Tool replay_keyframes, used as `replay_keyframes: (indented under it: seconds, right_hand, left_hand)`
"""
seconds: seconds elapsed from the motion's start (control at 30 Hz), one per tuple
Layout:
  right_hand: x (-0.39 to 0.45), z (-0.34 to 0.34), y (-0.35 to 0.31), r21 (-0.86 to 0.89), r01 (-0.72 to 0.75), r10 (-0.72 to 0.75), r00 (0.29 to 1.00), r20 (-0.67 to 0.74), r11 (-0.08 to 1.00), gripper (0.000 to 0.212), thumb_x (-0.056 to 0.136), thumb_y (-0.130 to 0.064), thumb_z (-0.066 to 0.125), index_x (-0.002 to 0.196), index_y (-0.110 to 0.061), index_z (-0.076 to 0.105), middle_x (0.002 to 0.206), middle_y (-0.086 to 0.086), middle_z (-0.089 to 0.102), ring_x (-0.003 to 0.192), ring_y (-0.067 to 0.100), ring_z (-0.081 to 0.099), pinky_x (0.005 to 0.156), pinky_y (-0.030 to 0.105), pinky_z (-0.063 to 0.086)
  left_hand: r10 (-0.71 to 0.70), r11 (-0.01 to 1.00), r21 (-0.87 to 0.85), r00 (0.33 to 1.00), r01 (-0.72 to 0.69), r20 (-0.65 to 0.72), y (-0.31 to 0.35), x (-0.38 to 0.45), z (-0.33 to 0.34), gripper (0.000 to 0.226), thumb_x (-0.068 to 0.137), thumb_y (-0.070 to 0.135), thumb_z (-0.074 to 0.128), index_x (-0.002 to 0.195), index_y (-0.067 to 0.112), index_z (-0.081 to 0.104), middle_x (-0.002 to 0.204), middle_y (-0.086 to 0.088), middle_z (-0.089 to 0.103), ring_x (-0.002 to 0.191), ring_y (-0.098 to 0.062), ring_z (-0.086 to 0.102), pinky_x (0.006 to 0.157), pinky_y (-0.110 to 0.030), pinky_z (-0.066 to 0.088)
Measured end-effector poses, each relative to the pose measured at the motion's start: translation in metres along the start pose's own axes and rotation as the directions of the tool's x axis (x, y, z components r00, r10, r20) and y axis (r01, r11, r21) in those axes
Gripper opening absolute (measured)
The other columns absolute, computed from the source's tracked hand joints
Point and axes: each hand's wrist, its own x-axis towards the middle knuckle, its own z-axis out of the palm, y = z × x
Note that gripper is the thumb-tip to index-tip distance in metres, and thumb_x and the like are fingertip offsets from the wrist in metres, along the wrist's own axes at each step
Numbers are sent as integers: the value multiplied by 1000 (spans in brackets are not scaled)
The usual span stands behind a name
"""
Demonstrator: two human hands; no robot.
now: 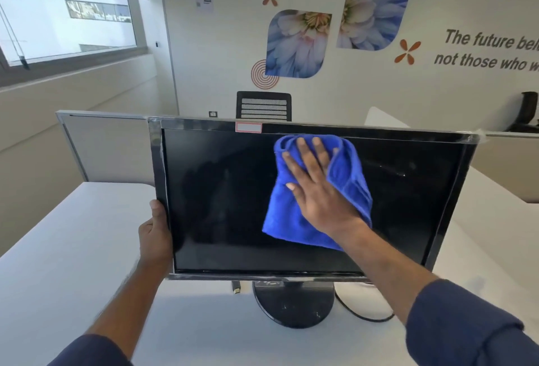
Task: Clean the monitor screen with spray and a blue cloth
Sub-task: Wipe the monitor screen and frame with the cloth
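Wiping step: my right hand (316, 187) presses the blue cloth (318, 193) flat-fingered against the upper middle of the monitor screen (221, 199).

My left hand (156, 234) grips the left bezel to steady it. Keep pressure even and overlap the passes. The monitor stands on the white desk (73, 263), screen facing me, long axis left to right.

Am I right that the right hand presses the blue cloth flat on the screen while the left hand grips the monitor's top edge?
Not quite. The head view shows the left hand gripping the monitor by its left edge, low down, not the top. The rest holds: the right hand presses the blue cloth flat on the screen.
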Motion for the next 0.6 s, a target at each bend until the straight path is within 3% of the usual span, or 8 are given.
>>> replay_keyframes:
  seconds: [0.1, 0.17, 0.4, 0.53, 0.6]
  right_hand:
    - [-28, -1, 35, -32, -124, 123, 992, -18, 992, 59, 100, -35, 37, 153, -13, 22, 160, 16, 19, 147, 42, 11, 119, 59, -4]
    - [-43, -5, 55, -52, -236, 236, 972, -13, 970, 59, 101, -36, 34, 153, -13, 22, 159, 17, 20, 147, 42, 10, 118, 62, 1]
    - [-84, -15, 113, -79, -567, 570, 821, 30, 820, 60, 102, -42, 26, 156, -19, 14, 163, 14, 13, 150, 35, 9, 118, 60, 9]
    - [-87, -18, 119, -38, -675, 676, 736, 33, 737, 58, 100, -37, 28, 155, -20, 18, 163, 12, 12, 150, 32, 9, 116, 58, 13]
    - [-79, -15, 109, 38, -715, 715, 699, 19, 698, 61, 97, -33, 34, 154, -17, 23, 162, 14, 14, 150, 33, 10, 116, 58, 15]
  left_hand:
    - [-5, 1000, 14, 1000, 5, -1, 1, 0, -1, 65, 94, 68, 30, 84, 7, 50, 83, -10, 43, 76, -24, 41, 60, -33, 35]
    - [-11, 1000, 8, 1000, 11, -8, 1, 0, -1, 68, 92, 72, 30, 79, 7, 49, 79, -9, 43, 73, -24, 41, 61, -33, 35]
    - [-12, 1000, -27, 1000, 12, -9, 5, -7, 1, 70, 95, 67, 28, 76, 5, 54, 80, -9, 52, 75, -27, 48, 69, -34, 42]
    - [-27, 999, -40, 1000, 27, 2, 10, -12, 4, 61, 97, 64, 26, 77, 15, 56, 96, -11, 58, 89, -31, 54, 79, -37, 45]
    - [-29, 999, -38, 999, 29, -13, 11, -14, 6, 64, 98, 64, 25, 87, 10, 58, 105, -11, 58, 97, -32, 55, 84, -39, 44]
